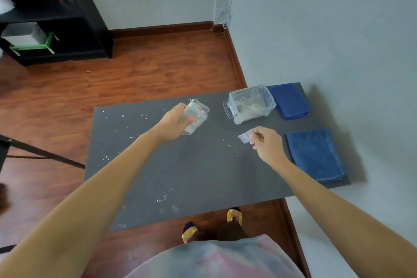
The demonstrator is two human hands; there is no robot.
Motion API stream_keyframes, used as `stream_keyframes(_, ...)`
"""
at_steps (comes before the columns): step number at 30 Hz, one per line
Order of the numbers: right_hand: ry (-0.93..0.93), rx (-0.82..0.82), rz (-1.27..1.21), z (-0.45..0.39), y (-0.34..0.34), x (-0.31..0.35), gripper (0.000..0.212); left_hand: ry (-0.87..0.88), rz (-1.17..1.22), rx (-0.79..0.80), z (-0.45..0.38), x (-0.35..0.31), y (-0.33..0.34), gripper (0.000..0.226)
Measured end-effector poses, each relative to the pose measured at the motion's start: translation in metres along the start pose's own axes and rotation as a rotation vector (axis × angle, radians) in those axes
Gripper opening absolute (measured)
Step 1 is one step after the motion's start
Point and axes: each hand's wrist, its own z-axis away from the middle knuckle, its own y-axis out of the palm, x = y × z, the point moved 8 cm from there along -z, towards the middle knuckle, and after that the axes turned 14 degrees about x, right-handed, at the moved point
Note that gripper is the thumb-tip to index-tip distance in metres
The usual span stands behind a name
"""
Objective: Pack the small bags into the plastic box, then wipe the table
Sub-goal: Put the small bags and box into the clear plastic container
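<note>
At the bottom of the frame are my shirt (216,259) and my feet in yellow socks (234,216) on the wooden floor. Above them the dark worktop (180,171) is speckled with white crumbs (163,196). Right of centre, my right hand (267,144) pinches a small bag (245,138) between thumb and fingertips, just above the worktop. At the right edge lies a folded blue towel (316,153). Left of centre, my left hand (174,123) is closed around a clear lid (195,115), tilted off the surface. Further up, right of the lid, stands the open plastic box (250,104) with pale things inside, a blue cloth (290,100) touching its right side.
</note>
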Motion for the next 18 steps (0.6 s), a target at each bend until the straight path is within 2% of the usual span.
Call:
stream_keyframes(4, -0.02, -0.157, -0.158, -0.021, -0.06, -0.006, 0.009, 0.08, -0.05, -0.101, -0.044, -0.06, 0.009, 0.023)
stream_keyframes(8, -0.061, -0.263, -0.13, -0.054, -0.098, -0.001, 0.012, 0.098, 0.052, -0.269, -0.078, -0.095, 0.013, 0.015)
stream_keyframes(11, -0.089, -0.219, -0.134, -0.08, -0.099, 0.003, 0.012, 0.113, 0.134, -0.325, -0.096, -0.107, 0.02, 0.016)
stream_keyframes(14, -0.106, -0.145, -0.086, -0.104, -0.097, -0.003, 0.016, 0.074, 0.117, -0.327, -0.115, -0.116, 0.033, 0.017)
stream_keyframes(18, -0.09, -0.164, -0.111, -0.116, -0.101, -0.02, 0.023, 0.009, 0.115, -0.311, -0.131, -0.119, 0.05, 0.016)
